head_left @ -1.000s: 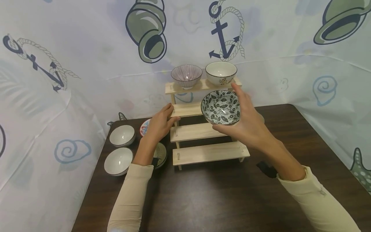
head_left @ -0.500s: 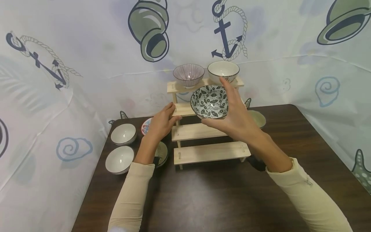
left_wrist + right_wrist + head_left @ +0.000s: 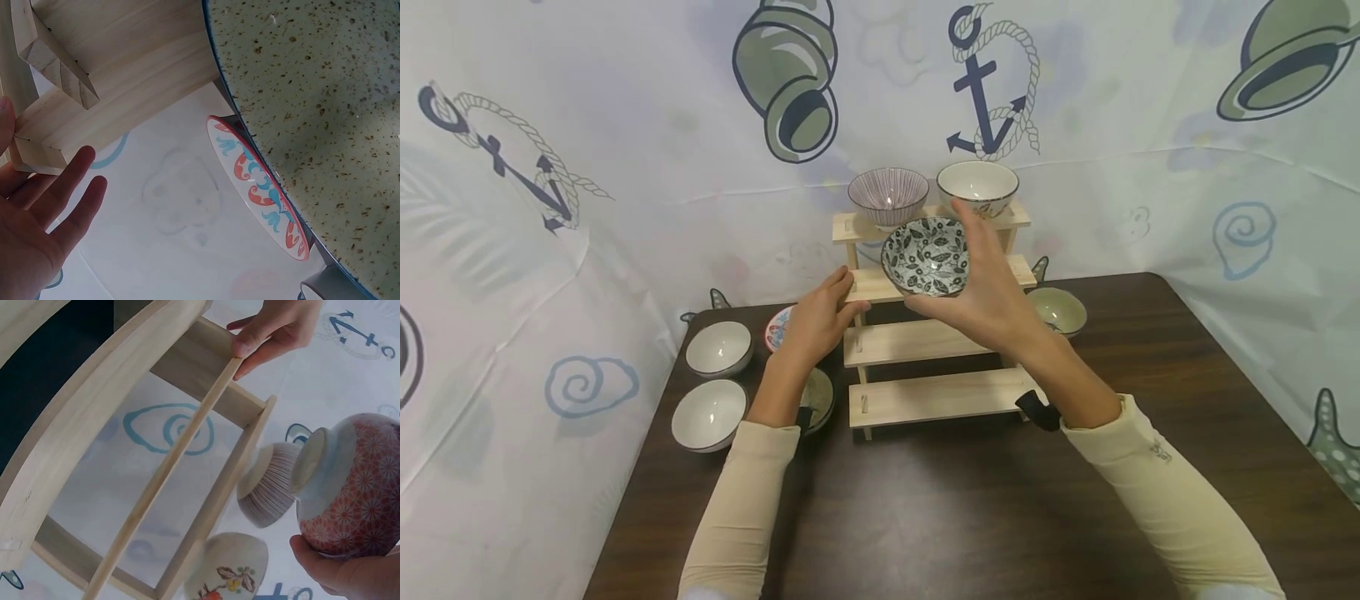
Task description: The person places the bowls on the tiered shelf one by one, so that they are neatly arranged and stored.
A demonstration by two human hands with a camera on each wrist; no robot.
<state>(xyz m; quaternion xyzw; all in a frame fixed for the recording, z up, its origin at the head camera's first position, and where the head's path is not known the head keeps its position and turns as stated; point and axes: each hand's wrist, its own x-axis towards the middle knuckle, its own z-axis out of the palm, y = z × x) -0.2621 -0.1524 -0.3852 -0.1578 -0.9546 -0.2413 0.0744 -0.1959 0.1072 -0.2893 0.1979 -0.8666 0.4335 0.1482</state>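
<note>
My right hand (image 3: 1000,287) grips a patterned bowl (image 3: 925,257) by its right side, thumb below and fingers at the rim, in front of the upper tiers of a wooden tiered stand (image 3: 925,398). Black leaves cover the bowl's inside; in the right wrist view, its outside (image 3: 365,494) is red with pale flowers. The bowl is tilted, its inside facing the head camera. My left hand (image 3: 816,321) pinches the left end of the stand's second tier from the top. A purple-striped bowl (image 3: 887,196) and a white bowl with a floral outside (image 3: 977,185) stand on the top tier.
Two white bowls (image 3: 718,347) sit at the table's left. A speckled bowl (image 3: 312,131) and a red-rimmed floral dish (image 3: 259,187) are partly hidden by my left arm in the head view. A green bowl (image 3: 1060,310) stands right of the stand. Patterned cloth (image 3: 647,250) hangs behind.
My right hand has carried the patterned bowl leftward and slightly up, toward the stand's second tier. The green bowl at right has come into fuller view. My left hand has stayed at the stand.
</note>
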